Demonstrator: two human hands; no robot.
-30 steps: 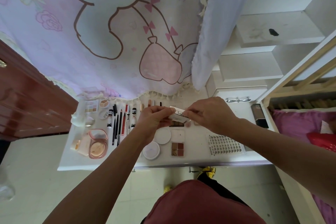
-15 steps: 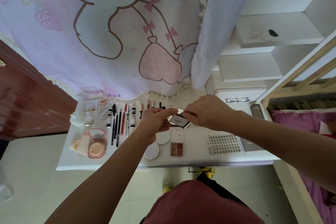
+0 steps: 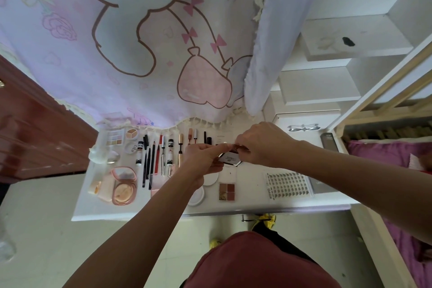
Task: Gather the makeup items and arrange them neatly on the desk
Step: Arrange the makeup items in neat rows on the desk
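Presently, a small, silver-rimmed, dark-faced square compact (image 3: pixel 230 159) is held between both hands just above the white counter (image 3: pixel 251 182). Its near left side is gripped by the curled fingers of the left hand (image 3: pixel 202 159), whose forefinger is stretched along the far edge. Its far right corner is pinched by the fingertips of the right hand (image 3: pixel 261 145). The dark, labelled face is turned upward and slightly tilted. The square compact is positioned just behind a four-pan brown and red eyeshadow palette (image 3: pixel 226 192) and beside a round white lid (image 3: pixel 210 180) that is partly hidden by the left wrist. Whether the counter is touched cannot be told.

A second ago the square compact was seen edge-on as a pale strip and was carried higher. Half a second ago it had been turned so that the dark face showed. Since then it has been lowered towards the counter, while the grip of both hands has been kept. The row of pencils and tubes (image 3: pixel 154 161), the open pink round powder case (image 3: pixel 124 184) and the white lash tray (image 3: pixel 288 184) have been left where they were.
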